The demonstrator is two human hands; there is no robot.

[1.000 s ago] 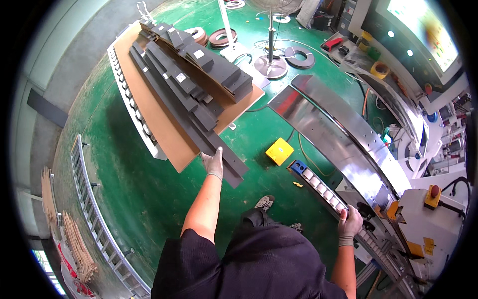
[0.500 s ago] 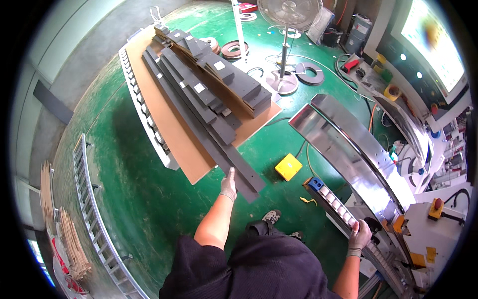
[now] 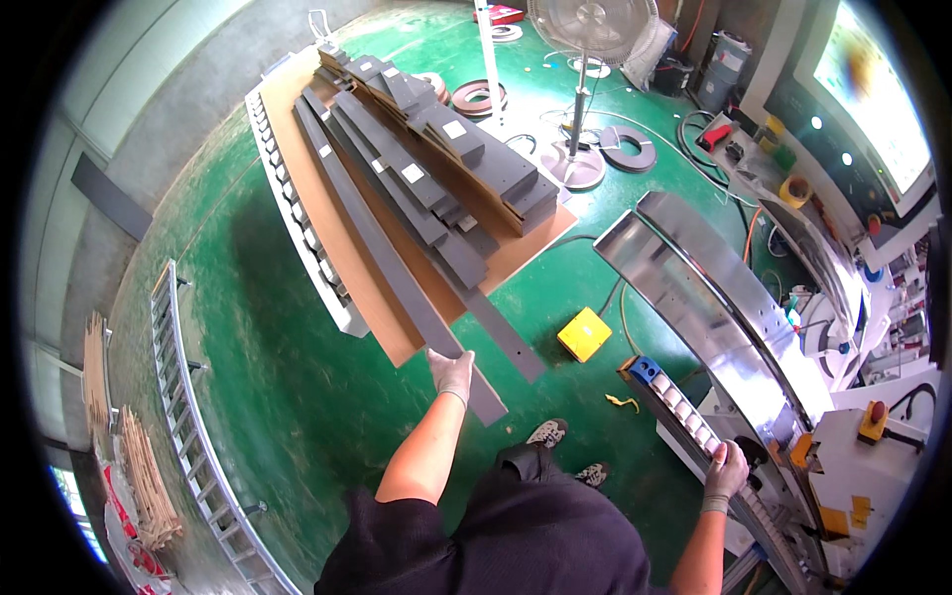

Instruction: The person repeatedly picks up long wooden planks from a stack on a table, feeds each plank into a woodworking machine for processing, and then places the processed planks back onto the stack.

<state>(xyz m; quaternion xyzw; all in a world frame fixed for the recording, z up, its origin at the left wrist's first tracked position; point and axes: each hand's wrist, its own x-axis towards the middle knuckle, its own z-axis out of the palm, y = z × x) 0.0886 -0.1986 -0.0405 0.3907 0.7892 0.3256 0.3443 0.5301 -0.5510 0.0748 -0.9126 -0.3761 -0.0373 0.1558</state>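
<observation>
Fingers [image 3: 448,363] of the gloved left hand [image 3: 453,373] are closed around the near end of a long dark grey strip [image 3: 392,263], which is grasped at its edge and runs away up and to the left across a brown board [image 3: 397,332] on the green floor [image 3: 258,397]. Far to the left, a ladder-like metal rack [image 3: 193,436] is seen lying on the floor, with bundles of pale wooden sticks [image 3: 149,476] beside it. A white toothed rail [image 3: 297,223] is laid along the left edge of the board. More dark grey strips and thicker bars [image 3: 446,159] are stacked on the board to the right of the held strip, several marked with small white labels. A yellow box [image 3: 584,333] is set on the floor just right of the strip's near end. Behind the stack, a standing fan [image 3: 592,20] is placed on its round base. Further right, a curved shiny metal guard [image 3: 694,288] is mounted on a machine. The gloved right hand [image 3: 726,470] is rested on the machine's roller track [image 3: 684,407], its fingers curled over the edge near the white rollers; whether anything loose is gripped there cannot be told.
</observation>
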